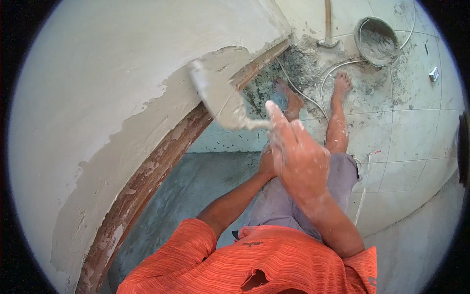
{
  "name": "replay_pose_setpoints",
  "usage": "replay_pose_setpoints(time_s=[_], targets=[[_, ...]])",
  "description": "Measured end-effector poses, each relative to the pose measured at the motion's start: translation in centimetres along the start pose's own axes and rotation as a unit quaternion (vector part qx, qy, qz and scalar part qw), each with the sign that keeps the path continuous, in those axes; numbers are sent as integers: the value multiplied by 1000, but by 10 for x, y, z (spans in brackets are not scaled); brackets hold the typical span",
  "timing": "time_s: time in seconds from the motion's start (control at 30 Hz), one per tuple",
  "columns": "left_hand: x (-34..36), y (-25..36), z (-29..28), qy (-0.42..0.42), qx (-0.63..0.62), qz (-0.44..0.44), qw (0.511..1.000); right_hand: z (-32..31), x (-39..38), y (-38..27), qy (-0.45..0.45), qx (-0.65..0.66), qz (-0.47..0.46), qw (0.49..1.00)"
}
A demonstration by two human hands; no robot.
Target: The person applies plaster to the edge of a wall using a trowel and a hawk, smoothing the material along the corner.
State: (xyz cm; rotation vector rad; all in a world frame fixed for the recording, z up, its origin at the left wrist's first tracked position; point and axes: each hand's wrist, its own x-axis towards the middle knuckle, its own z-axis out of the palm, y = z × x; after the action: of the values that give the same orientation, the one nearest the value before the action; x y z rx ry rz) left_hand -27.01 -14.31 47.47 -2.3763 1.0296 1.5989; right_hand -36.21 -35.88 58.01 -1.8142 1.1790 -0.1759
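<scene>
My right hand point(301, 161) is closed round the handle of a trowel point(223, 100), mostly hiding the grip. Wet grey plaster coats the blade, which is slightly blurred and overlaps the lower edge of the wall point(112, 63). Whether blade and wall touch, I cannot tell. A band of fresh plaster point(125, 144) runs along that edge, rough at its upper border. Beneath it is a reddish-brown wooden board point(161, 166), smeared with plaster. My left hand point(267, 161) is low by my thigh, partly behind the right one; its fingers are hidden.
A bucket point(364, 49) of grey mix stands on the tiled floor, far right. Beside it lies a wooden-handled hammer point(328, 29) near spilled mortar point(303, 61). A pale cable point(320, 90) loops around my bare feet. A small box point(434, 74) lies further right.
</scene>
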Motion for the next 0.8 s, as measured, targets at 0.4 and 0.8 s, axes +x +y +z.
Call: replay_pose_setpoints(time_s=[0.4, 0.8], targets=[[9, -46, 36, 1, 36, 22, 999, 28, 47, 65, 14, 21, 40, 999], [9, -34, 22, 30, 71, 128, 989, -27, 10, 3, -17, 66, -50, 996]])
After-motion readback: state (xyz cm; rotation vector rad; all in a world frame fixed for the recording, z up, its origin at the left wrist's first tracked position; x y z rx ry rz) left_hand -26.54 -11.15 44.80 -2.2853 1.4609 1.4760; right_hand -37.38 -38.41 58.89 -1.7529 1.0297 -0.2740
